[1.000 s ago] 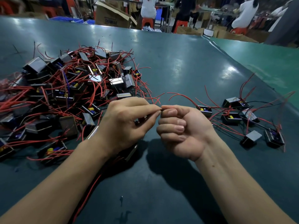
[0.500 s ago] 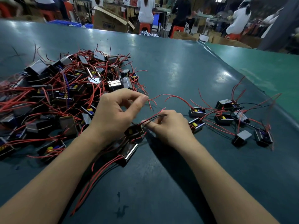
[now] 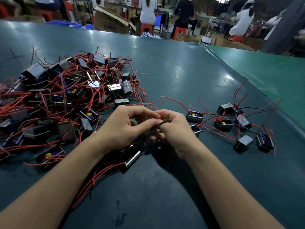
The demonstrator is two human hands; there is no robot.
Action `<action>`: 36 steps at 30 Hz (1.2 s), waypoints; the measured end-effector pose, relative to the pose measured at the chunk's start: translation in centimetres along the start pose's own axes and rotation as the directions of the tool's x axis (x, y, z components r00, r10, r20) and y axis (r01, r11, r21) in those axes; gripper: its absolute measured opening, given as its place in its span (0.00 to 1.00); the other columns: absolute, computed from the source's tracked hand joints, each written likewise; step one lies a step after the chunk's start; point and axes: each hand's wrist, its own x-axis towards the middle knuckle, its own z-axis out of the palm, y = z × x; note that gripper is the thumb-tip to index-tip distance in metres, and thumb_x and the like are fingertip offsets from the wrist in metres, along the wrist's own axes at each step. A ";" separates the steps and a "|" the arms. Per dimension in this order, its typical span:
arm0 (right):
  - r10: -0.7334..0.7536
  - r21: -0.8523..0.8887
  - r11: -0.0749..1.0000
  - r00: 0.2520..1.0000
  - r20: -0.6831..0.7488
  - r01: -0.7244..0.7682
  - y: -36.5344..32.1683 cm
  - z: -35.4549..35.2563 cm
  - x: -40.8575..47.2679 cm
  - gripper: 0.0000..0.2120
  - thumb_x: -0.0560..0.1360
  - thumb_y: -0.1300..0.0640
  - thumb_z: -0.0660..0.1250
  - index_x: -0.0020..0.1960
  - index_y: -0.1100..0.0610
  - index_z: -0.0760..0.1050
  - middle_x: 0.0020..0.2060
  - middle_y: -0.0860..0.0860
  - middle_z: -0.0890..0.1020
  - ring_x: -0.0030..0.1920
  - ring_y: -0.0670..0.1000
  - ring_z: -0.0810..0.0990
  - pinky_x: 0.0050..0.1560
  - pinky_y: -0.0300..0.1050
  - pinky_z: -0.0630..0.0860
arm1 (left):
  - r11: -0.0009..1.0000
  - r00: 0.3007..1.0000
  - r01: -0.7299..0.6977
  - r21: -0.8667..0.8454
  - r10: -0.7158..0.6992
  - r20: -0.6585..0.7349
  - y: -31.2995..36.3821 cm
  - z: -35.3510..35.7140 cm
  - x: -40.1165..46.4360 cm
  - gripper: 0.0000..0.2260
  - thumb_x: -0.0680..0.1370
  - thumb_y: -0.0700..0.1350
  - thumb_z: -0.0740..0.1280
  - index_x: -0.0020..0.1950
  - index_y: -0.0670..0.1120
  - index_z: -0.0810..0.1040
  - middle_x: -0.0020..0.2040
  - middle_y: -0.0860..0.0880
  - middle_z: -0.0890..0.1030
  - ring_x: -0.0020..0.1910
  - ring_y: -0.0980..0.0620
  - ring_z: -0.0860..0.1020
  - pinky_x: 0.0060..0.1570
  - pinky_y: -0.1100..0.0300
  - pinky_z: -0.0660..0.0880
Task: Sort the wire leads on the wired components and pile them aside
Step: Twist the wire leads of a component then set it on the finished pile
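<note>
A big tangled heap of black boxed components with red leads (image 3: pixel 62 96) covers the left of the table. A small spread group of sorted components (image 3: pixel 237 124) lies at the right. Between them, my left hand (image 3: pixel 125 128) and my right hand (image 3: pixel 175 131) meet over one wired component (image 3: pixel 132 160) lying on the table below them. Both hands pinch its thin leads (image 3: pixel 162 123), dark ones and a red one, where thumb and fingertips come together. More red leads trail from the component toward me.
The dark teal table top (image 3: pixel 173 76) runs far back and to the right, where a green mat (image 3: pixel 272 76) begins. Beyond the far edge stand cardboard boxes (image 3: pixel 112 22), blue crates and seated people on red stools.
My hands have come back together above the component, both pinching its leads. Half a second ago the right hand was lower at the table and the left hand held apart.
</note>
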 end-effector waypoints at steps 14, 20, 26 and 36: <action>-0.070 0.252 0.967 0.994 0.079 0.048 -0.9 -0.7 -0.2 0.06 0.76 0.65 0.68 0.42 0.60 0.73 0.37 0.55 0.79 0.32 0.53 0.82 0.38 0.46 0.83 | 0.981 0.983 0.151 -0.126 -0.162 -0.085 -0.4 0.4 0.2 0.01 0.77 0.35 0.69 0.46 0.37 0.79 0.40 0.40 0.83 0.37 0.52 0.80 0.42 0.58 0.78; -0.103 0.217 0.972 0.994 0.036 0.093 -1.0 -1.0 -0.4 0.03 0.73 0.67 0.71 0.43 0.62 0.77 0.36 0.57 0.83 0.35 0.53 0.84 0.35 0.41 0.81 | 0.984 0.983 0.133 -0.118 -0.147 -0.114 -0.4 -0.1 0.2 0.02 0.75 0.36 0.71 0.45 0.37 0.80 0.39 0.43 0.84 0.38 0.48 0.83 0.42 0.56 0.79; -0.135 0.116 0.985 0.988 0.070 0.127 -1.4 -1.4 -0.4 0.04 0.76 0.67 0.67 0.45 0.61 0.78 0.36 0.59 0.85 0.33 0.54 0.84 0.32 0.40 0.79 | 0.986 0.988 0.123 -0.113 -0.133 -0.079 -0.4 -0.5 0.2 0.08 0.75 0.31 0.69 0.51 0.40 0.81 0.41 0.43 0.85 0.35 0.49 0.83 0.42 0.55 0.81; -0.177 0.092 0.981 0.984 0.038 0.173 -1.5 -1.6 -0.3 0.06 0.76 0.70 0.65 0.44 0.61 0.74 0.38 0.58 0.85 0.36 0.55 0.85 0.33 0.42 0.80 | 0.990 0.984 0.115 -0.081 -0.124 -0.125 -0.2 -0.6 0.1 0.01 0.75 0.37 0.72 0.46 0.41 0.82 0.39 0.46 0.85 0.35 0.47 0.84 0.43 0.46 0.81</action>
